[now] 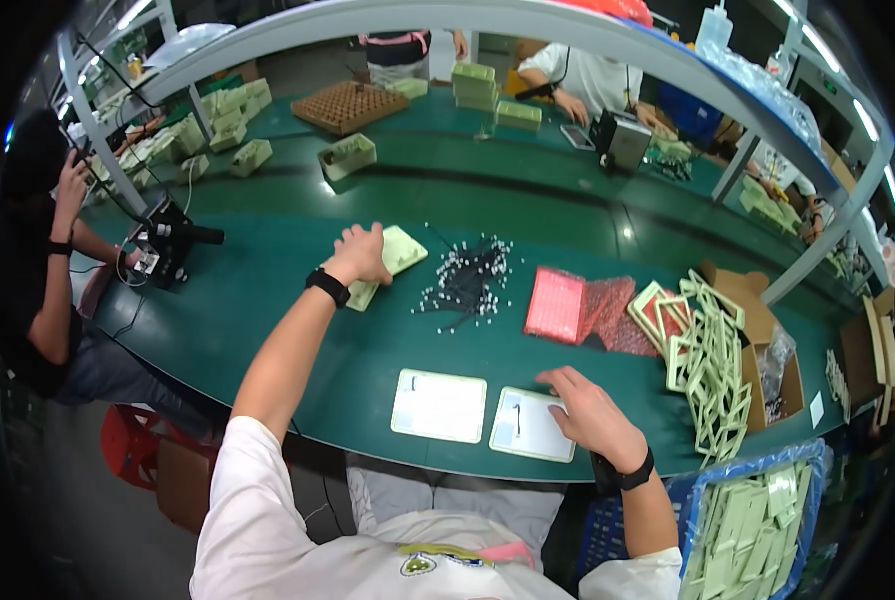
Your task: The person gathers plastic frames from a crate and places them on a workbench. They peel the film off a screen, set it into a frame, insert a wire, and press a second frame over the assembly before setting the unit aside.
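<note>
- Nearest me, two pale green flat trays lie side by side at the table's (pixel 267 330) front edge: the left tray (pixel 438 405) and the right tray (pixel 529 425). Each seems to carry only one small dark piece, so I judge the filling has barely begun.
- My right hand (pixel 589 408) rests palm down on the right tray's far corner, fingers loosely spread; it grips nothing that I can see.
- Further out, my left hand (pixel 359 256) is stretched forward, lying open over a third pale green tray (pixel 392 258) — touching its top, fingers curved, though I cannot tell whether it has taken real hold.
- Just right of that tray sits a heap of small white-tipped dark pins (pixel 465 282), large and loose — most of the supply looks unused.
- Beyond my right hand lie a pink tray (pixel 555 305) and red mesh bags (pixel 615 312), then a pile of green frames (pixel 707 365).
</note>
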The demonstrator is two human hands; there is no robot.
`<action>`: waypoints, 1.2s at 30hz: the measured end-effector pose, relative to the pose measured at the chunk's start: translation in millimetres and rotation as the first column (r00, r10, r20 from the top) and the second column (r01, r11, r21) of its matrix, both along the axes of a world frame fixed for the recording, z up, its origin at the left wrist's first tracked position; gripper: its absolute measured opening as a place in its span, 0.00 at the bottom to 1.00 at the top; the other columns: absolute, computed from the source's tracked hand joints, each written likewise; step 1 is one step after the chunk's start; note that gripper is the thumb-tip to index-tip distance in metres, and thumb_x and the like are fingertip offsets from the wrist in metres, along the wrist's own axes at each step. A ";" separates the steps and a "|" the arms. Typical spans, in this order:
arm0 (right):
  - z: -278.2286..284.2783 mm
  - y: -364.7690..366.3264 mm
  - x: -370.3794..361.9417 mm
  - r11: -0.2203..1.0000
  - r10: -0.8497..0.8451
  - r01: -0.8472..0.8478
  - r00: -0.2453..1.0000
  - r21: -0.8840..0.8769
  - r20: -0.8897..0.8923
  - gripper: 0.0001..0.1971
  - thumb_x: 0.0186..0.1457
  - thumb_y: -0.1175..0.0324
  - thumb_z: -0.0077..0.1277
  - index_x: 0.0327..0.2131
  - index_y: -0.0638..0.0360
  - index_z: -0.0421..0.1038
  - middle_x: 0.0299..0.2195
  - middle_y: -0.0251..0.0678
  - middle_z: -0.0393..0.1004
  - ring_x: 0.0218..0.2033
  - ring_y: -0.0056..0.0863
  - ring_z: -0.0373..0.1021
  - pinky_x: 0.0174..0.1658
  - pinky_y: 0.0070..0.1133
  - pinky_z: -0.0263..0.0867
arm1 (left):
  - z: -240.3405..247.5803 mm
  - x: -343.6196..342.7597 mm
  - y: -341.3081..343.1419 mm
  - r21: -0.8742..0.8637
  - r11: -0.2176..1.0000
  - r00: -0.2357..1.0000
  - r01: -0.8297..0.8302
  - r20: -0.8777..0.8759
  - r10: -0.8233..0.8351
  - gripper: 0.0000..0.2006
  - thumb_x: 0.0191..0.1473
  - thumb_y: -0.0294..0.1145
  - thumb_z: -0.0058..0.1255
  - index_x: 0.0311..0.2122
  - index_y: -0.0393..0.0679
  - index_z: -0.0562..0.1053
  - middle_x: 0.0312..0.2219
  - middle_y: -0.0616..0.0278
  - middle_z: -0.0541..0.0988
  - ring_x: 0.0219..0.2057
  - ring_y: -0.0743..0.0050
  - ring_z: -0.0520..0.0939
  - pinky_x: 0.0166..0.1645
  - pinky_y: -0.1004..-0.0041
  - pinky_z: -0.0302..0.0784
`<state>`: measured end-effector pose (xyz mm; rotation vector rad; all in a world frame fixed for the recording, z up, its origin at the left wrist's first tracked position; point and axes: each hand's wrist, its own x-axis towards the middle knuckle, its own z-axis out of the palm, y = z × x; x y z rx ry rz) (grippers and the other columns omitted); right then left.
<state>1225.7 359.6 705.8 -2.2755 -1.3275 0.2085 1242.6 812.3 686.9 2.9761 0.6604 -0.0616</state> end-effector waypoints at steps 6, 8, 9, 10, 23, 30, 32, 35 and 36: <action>12.2 3.3 8.7 1.000 -0.003 0.002 0.997 -0.010 -0.071 0.21 0.51 0.78 0.58 0.50 0.62 0.68 0.47 0.48 0.72 0.47 0.52 0.71 0.49 0.37 0.71 | 2.7 -3.3 1.0 -0.077 0.996 0.999 -0.047 0.013 0.048 0.50 0.30 0.42 0.76 0.60 0.39 0.63 0.56 0.41 0.67 0.59 0.40 0.66 0.62 0.47 0.64; 16.1 7.3 14.2 0.999 -0.007 0.007 1.000 0.042 0.006 0.20 0.52 0.76 0.59 0.50 0.63 0.69 0.46 0.47 0.72 0.46 0.47 0.73 0.49 0.35 0.71 | 17.3 -8.4 4.0 -0.044 0.999 0.998 0.005 0.066 -0.002 0.50 0.29 0.41 0.76 0.60 0.40 0.63 0.55 0.42 0.67 0.59 0.41 0.66 0.63 0.48 0.62; 14.9 7.7 14.6 0.998 -0.012 0.010 0.999 0.064 0.035 0.20 0.52 0.75 0.60 0.50 0.63 0.69 0.45 0.46 0.73 0.46 0.44 0.74 0.49 0.34 0.71 | 27.8 -16.1 0.5 -0.012 0.998 0.993 0.056 0.109 -0.054 0.49 0.29 0.39 0.76 0.60 0.40 0.63 0.55 0.43 0.68 0.59 0.41 0.66 0.64 0.49 0.61; 15.7 8.6 13.7 0.998 -0.014 0.012 1.000 0.060 0.023 0.20 0.52 0.75 0.60 0.50 0.63 0.69 0.45 0.46 0.73 0.46 0.44 0.74 0.49 0.34 0.71 | 35.9 -25.7 -4.2 0.022 0.994 0.983 0.105 0.150 -0.108 0.49 0.28 0.38 0.75 0.60 0.40 0.63 0.55 0.44 0.68 0.59 0.41 0.66 0.65 0.50 0.60; 68.7 115.3 -2.8 0.942 0.264 -0.324 0.875 0.085 0.405 0.35 0.43 0.65 0.70 0.52 0.62 0.63 0.65 0.57 0.52 0.64 0.60 0.55 0.65 0.43 0.57 | 116.0 -132.0 -108.1 -0.152 0.631 0.622 0.761 0.447 -0.642 0.52 0.32 0.28 0.70 0.67 0.42 0.56 0.58 0.49 0.67 0.62 0.44 0.64 0.68 0.56 0.58; 47.5 96.7 8.8 0.973 0.171 -0.191 0.974 0.133 0.149 0.38 0.39 0.69 0.70 0.54 0.60 0.61 0.64 0.56 0.57 0.63 0.56 0.57 0.65 0.41 0.58 | 70.2 -161.0 -83.1 -0.410 0.717 0.782 0.564 0.546 -0.302 0.45 0.37 0.28 0.71 0.65 0.45 0.63 0.57 0.55 0.70 0.54 0.57 0.74 0.56 0.63 0.73; 43.3 87.3 -2.7 0.966 0.216 -0.230 0.969 0.121 0.116 0.39 0.37 0.69 0.70 0.54 0.60 0.61 0.63 0.55 0.58 0.63 0.55 0.58 0.64 0.40 0.59 | 55.9 -168.8 -81.4 -0.524 0.714 0.844 0.464 0.506 -0.178 0.43 0.39 0.27 0.71 0.64 0.45 0.66 0.56 0.56 0.71 0.51 0.59 0.77 0.53 0.65 0.76; 36.0 90.8 -18.9 0.947 0.298 -0.305 0.951 0.103 0.080 0.40 0.36 0.69 0.71 0.55 0.60 0.60 0.63 0.55 0.59 0.62 0.54 0.59 0.63 0.40 0.59 | 14.0 -174.3 -95.7 -0.798 0.471 0.925 0.376 0.356 -0.134 0.26 0.47 0.24 0.65 0.55 0.41 0.75 0.49 0.58 0.78 0.39 0.66 0.84 0.43 0.70 0.79; 34.4 95.4 -26.6 0.940 0.322 -0.329 0.942 0.088 0.091 0.41 0.36 0.69 0.71 0.55 0.60 0.60 0.63 0.55 0.59 0.62 0.54 0.59 0.63 0.40 0.59 | 1.2 -171.7 -101.1 -0.770 0.457 0.892 0.445 0.425 -0.152 0.22 0.49 0.23 0.62 0.52 0.40 0.76 0.47 0.58 0.80 0.37 0.68 0.84 0.43 0.70 0.79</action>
